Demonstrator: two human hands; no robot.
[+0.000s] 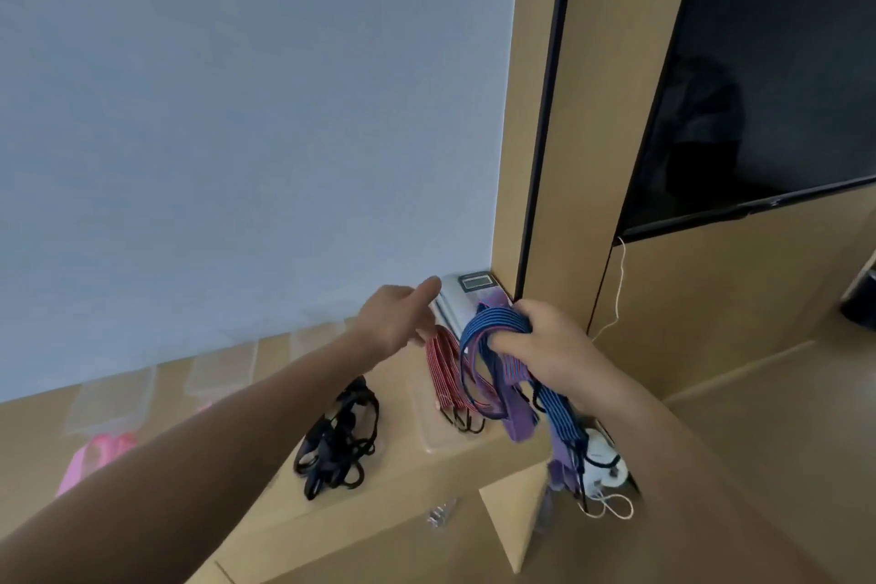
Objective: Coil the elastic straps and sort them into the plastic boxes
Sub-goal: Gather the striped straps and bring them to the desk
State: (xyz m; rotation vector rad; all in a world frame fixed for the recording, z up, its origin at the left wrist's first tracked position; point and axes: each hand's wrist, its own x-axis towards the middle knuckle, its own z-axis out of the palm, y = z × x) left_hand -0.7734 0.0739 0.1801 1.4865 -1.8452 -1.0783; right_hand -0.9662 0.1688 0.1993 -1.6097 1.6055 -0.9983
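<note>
My right hand [545,346] grips a bundle of blue striped straps [493,322] and purple straps [519,417], whose ends hang past the shelf edge. My left hand [396,318] reaches over the shelf with its forefinger straight, and its lower fingers are at the top end of the red striped straps [448,375]. Whether they hold those straps is blurred. The red straps lie in a clear plastic box [433,436]. A loose heap of black straps [339,436] lies on the wooden shelf [403,484]. Pink straps [95,455] lie at the left.
Several clear plastic boxes [218,372] stand in a row along the blue-grey wall. A small digital scale [467,294] sits in the corner behind my hands. A dark screen [768,85] hangs to the right, and a white power strip [604,465] with cords lies below the shelf.
</note>
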